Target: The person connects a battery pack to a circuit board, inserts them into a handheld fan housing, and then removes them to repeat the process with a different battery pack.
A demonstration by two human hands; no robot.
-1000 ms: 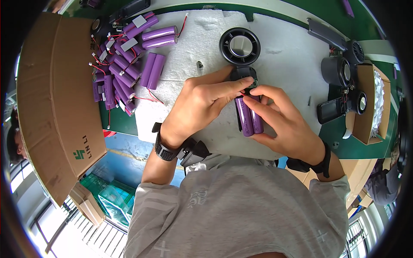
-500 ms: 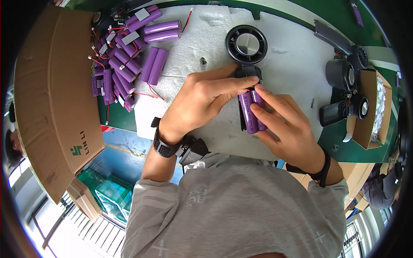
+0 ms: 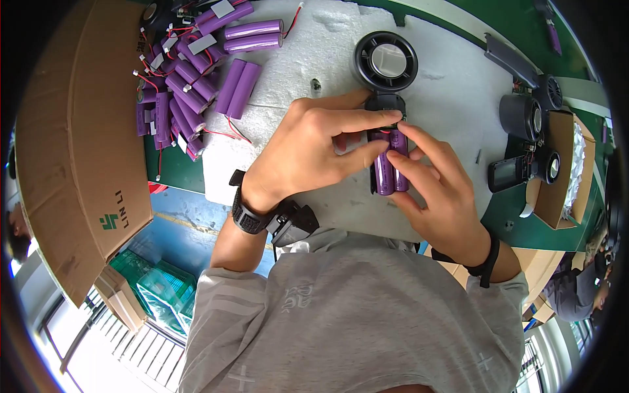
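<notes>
A black handheld fan with a round, silver-centred head (image 3: pixel 388 60) lies on the white foam sheet, its handle toward me. A purple two-cell battery pack (image 3: pixel 384 171) lies lengthwise in the opened handle. My left hand (image 3: pixel 304 150) holds the fan from the left, index fingertip at the handle's upper part and thumb on the pack. From the right, my right hand (image 3: pixel 440 187) closes around the pack and handle, fingertips at the pack's top and side. Fingers partly hide the joint between pack and head.
Purple battery packs (image 3: pixel 190 98) with red wires are heaped at the left by a tall cardboard box (image 3: pixel 85 144). More black fan parts (image 3: pixel 517 118) and an open small carton (image 3: pixel 534 196) stand at the right. The foam sheet (image 3: pixel 452 78) covers the green bench.
The battery pack, tilted at the handle before, now lies straight along it. My left thumb has come down onto the pack. The whole view has shifted slightly.
</notes>
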